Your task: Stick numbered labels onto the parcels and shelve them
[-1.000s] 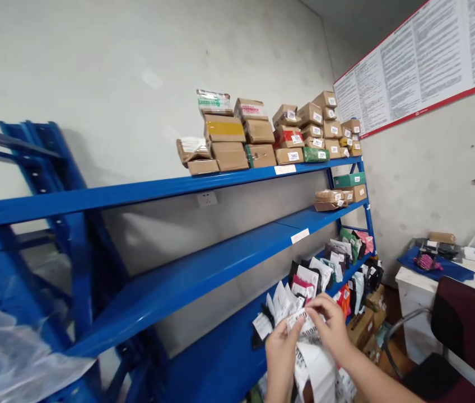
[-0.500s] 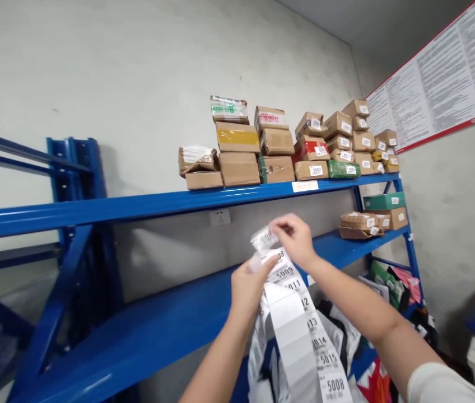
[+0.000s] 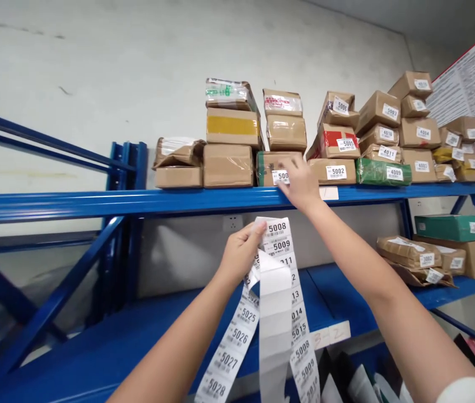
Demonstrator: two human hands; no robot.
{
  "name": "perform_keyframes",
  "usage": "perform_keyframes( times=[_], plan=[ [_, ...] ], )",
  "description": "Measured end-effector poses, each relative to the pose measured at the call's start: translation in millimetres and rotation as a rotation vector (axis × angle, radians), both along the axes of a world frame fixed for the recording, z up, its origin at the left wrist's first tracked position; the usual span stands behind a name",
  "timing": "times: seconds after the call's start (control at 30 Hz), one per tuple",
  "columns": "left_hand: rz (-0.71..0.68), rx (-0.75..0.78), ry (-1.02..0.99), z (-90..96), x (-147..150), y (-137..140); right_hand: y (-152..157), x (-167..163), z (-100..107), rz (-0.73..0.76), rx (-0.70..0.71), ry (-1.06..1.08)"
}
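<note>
A long white strip of numbered labels [image 3: 275, 319] hangs in loose folds at lower centre, 5008 uppermost. A small white label [image 3: 279, 177] lies against a brown, green-edged carton [image 3: 270, 162] just above centre.

Label strips [image 3: 275, 319]: smooth, thin paper. Shelf rack [image 3: 204, 200]: glossy painted metal. Cartons [image 3: 268, 163]: cardboard, mostly matt. Yellow tape [image 3: 232, 127]: shiny plastic. Green parcel [image 3: 376, 172]: glossy wrap. Wall [image 3: 136, 73]: matt, scuffed.

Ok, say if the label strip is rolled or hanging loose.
Hanging loose: the label strip dangles in lengths below the left hand.
</note>
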State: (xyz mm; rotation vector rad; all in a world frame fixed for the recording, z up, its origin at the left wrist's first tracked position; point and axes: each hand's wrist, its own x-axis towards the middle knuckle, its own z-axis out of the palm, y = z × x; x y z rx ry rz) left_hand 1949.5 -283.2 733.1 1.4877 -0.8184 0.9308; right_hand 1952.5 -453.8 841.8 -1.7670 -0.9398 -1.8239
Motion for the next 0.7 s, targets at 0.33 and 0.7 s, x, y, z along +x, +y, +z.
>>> perform_keyframes(
  times=[0.33, 0.7],
  plan=[
    [0.032, -0.126, 0.001, 10.4, -9, -12, -19, 13, -42, 0.792, -0.327, 0.487],
    [0.059, 0.193, 0.184, 32.7, -18, -6, -23, 17, -50, 0.649, -0.092, 0.322]
  ],
)
